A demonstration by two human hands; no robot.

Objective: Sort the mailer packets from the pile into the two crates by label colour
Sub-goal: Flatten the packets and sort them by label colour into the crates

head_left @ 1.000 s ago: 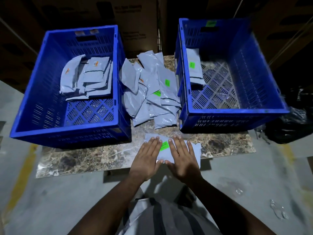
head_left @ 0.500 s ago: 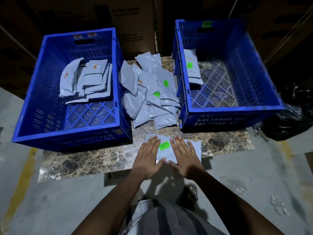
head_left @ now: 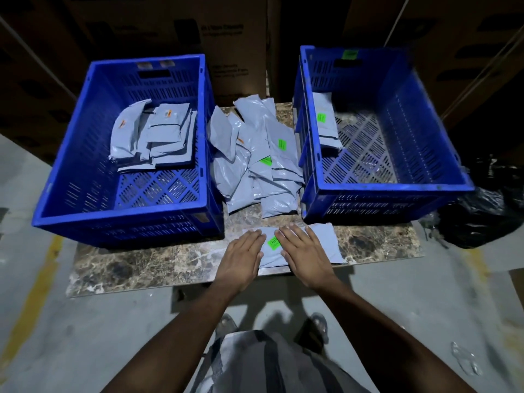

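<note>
Marble surface (head_left: 136, 268): hands (head_left: 243, 258) (head_left: 304, 255) spread flat on green-labelled packet (head_left: 326, 242); risks slipping off edge, or misfiling left.

Dim light, dark at back. Marble slab (head_left: 141, 265) as low tabletop on grey concrete floor (head_left: 85, 336); yellow line (head_left: 34, 293) at left. Cardboard boxes (head_left: 232, 43) stacked behind. Black bag (head_left: 487, 211) at right.

Two blue crates (head_left: 127, 219), two hands (head_left: 241, 259), one marble slab (head_left: 141, 268).
</note>
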